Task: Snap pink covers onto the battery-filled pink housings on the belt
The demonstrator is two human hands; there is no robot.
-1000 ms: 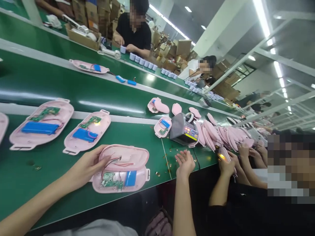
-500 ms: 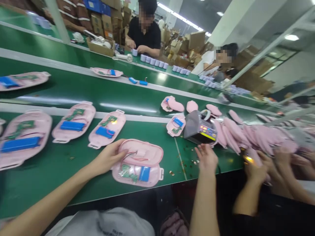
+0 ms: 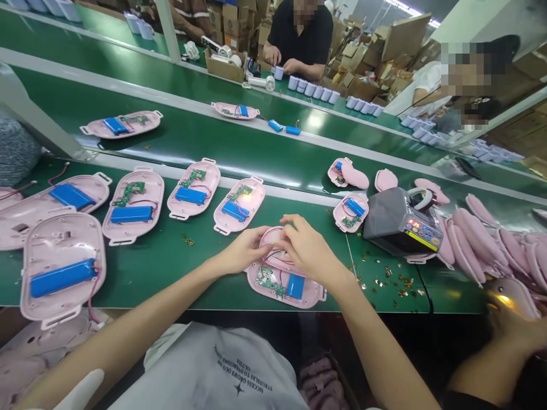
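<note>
Near the bench's front edge lies a pink shell with a green board and a blue battery inside. Over it a second pink shell is tilted, joined by thin red and black wires. My left hand grips the left edge of this upper shell, thumb on its inside. My right hand is bent over its top and right side, thumb and forefinger close together near the upper rim. What those fingertips hold is too small to tell. Part of the upper shell is hidden behind my right hand.
Open pink shells with blue batteries line the green bench on the left. A grey device with a lit panel stands right, near scattered small metallic pieces and stacked pink shells. Another person's hand holds a glowing piece at far right.
My right hand has moved left from beside the grey device to the upper shell. My left hand still holds that shell, now more tilted. The view has shifted, showing more of the bench's left side.
</note>
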